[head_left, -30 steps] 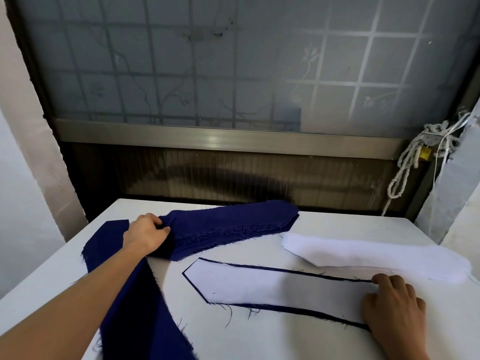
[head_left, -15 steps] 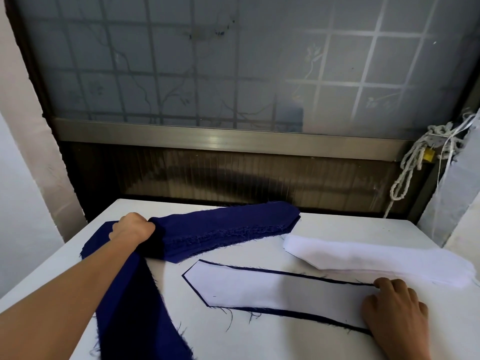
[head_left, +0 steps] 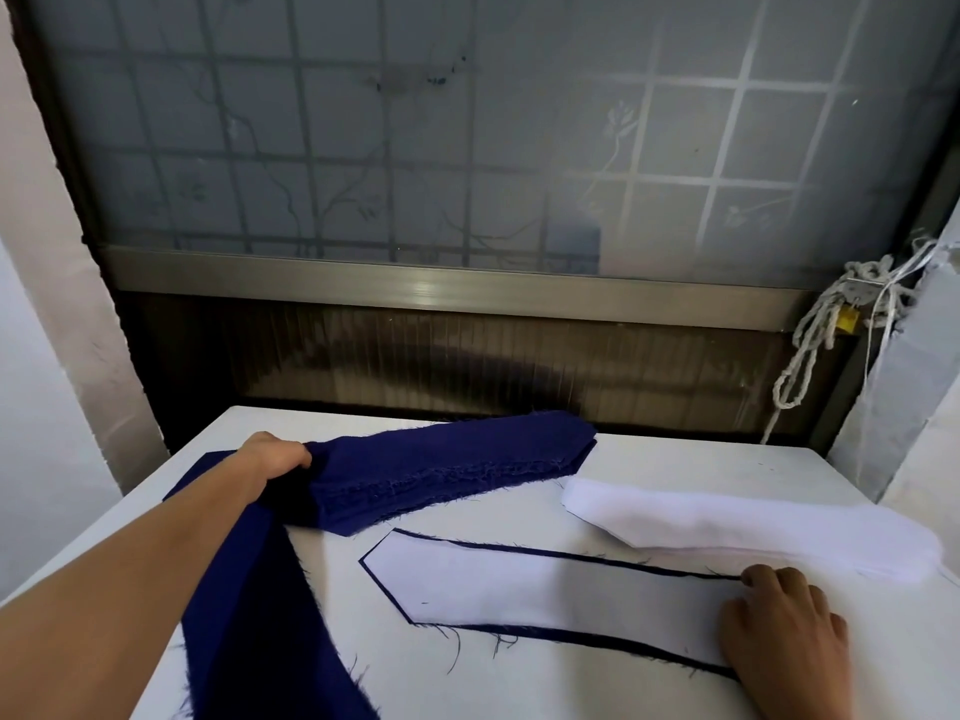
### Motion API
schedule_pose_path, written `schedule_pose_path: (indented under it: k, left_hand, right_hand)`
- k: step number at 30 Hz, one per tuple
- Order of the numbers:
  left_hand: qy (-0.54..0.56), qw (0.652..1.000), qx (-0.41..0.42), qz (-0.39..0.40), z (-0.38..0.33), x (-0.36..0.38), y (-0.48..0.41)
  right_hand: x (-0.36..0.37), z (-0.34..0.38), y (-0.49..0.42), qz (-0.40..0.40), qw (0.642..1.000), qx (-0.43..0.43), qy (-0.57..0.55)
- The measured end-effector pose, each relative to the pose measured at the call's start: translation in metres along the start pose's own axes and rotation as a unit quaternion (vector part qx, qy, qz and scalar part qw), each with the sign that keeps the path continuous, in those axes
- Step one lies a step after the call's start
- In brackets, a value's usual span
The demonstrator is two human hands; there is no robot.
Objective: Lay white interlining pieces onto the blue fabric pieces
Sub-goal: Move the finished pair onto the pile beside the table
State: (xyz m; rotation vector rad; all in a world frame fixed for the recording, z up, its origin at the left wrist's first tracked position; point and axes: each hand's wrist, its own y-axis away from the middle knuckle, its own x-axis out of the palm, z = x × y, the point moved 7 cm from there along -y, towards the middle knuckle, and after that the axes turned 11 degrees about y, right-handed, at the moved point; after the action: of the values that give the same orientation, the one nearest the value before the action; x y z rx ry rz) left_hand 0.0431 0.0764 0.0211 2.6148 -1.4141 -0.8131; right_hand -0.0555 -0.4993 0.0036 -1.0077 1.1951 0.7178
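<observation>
A stack of dark blue fabric pieces (head_left: 457, 465) lies across the back of the white table (head_left: 727, 470). My left hand (head_left: 272, 459) grips the stack's left end, fingers curled into the cloth. Another blue piece (head_left: 260, 615) runs under my left forearm toward the near edge. In the middle lies a white interlining piece (head_left: 545, 584) on top of a blue piece, whose edge (head_left: 597, 639) shows as a thin dark outline. My right hand (head_left: 784, 636) rests on its right end with fingers bent downward. A pile of white interlining pieces (head_left: 753, 527) sits at the right.
A frosted window with a metal sill (head_left: 441, 288) stands behind the table. White cords and a small yellow padlock (head_left: 847, 319) hang at the right. Walls close in on both sides of the table.
My left hand has slid leftward along the blue stack and closed tighter on its left end, bunching the cloth. My right hand stays on the interlining piece.
</observation>
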Motion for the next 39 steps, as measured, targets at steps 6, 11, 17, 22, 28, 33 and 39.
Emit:
schedule_pose_path:
  k: [6,11,17,22,28,33,39]
  left_hand:
    - [-0.077,0.994,0.055,-0.059,-0.002,-0.008,-0.002]
    - [-0.203,0.945,0.227,-0.12,-0.024,0.0,0.022]
    - [-0.331,0.891,0.268,-0.154,-0.025,0.007,0.038]
    - [-0.264,0.908,0.274,-0.174,-0.024,0.002,0.041]
    - [-0.231,0.891,0.337,-0.199,-0.026,-0.001,0.054]
    - [-0.152,0.869,0.434,-0.185,-0.033,0.023,0.093]
    - [-0.004,0.872,0.483,-0.08,-0.012,0.069,0.154]
  right_hand:
    - [0.0,-0.001,0.0,-0.014,1.0,0.002,-0.015]
    - [0.0,0.0,0.001,-0.02,1.0,-0.001,-0.016]
    - [-0.001,0.0,0.003,-0.018,1.0,0.0,-0.016]
    - [-0.003,0.001,0.003,-0.016,1.0,0.0,-0.017]
    - [-0.002,0.0,0.003,-0.024,0.999,-0.002,-0.031]
    - [-0.002,0.002,0.002,-0.039,0.999,-0.002,-0.023]
    - [-0.006,0.004,0.003,-0.089,0.996,-0.017,-0.012]
